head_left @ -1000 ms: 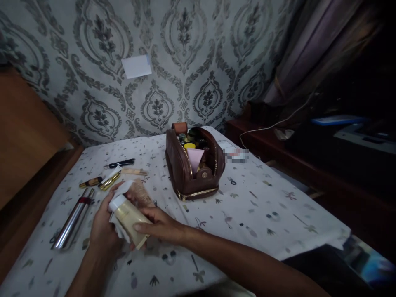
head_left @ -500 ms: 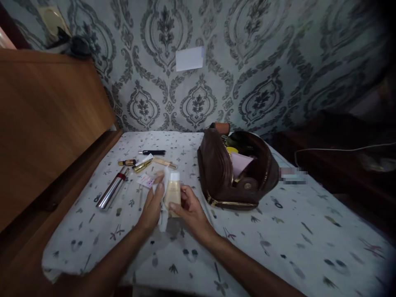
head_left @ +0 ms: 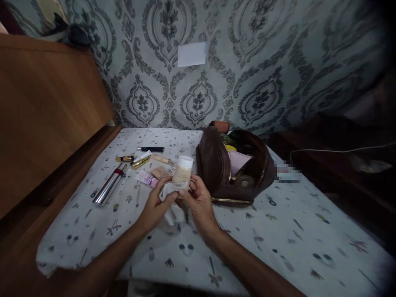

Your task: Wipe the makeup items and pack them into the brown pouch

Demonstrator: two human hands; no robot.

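Between my two hands is a cream-coloured bottle (head_left: 182, 175) with a white cap, tilted a little above the bed cover. My left hand (head_left: 158, 205) grips a white wipe (head_left: 172, 189) and presses it across the lower part of the bottle. The fingers of my right hand (head_left: 199, 202) are closed round the bottle's right side and base. Just beyond my left fingers lie a pink-and-white tube (head_left: 146, 178) and a flat beige packet (head_left: 160, 172). An open brown bag (head_left: 213, 165) stands to the right of my right hand.
On the patterned sheet (head_left: 102, 243) at left lie a silver cylinder with a red band (head_left: 109, 186), a gold tube (head_left: 140, 162), a small black-and-gold tube (head_left: 125, 159), a black pen-like stick (head_left: 151, 149) and a beige tube (head_left: 163, 159). A wooden cabinet (head_left: 52, 115) borders the left.
The bottle has moved up and slightly right, now tilted. The wipe has come from the bottle's left side to across its lower front. The beige packet behind my left hand shows more.
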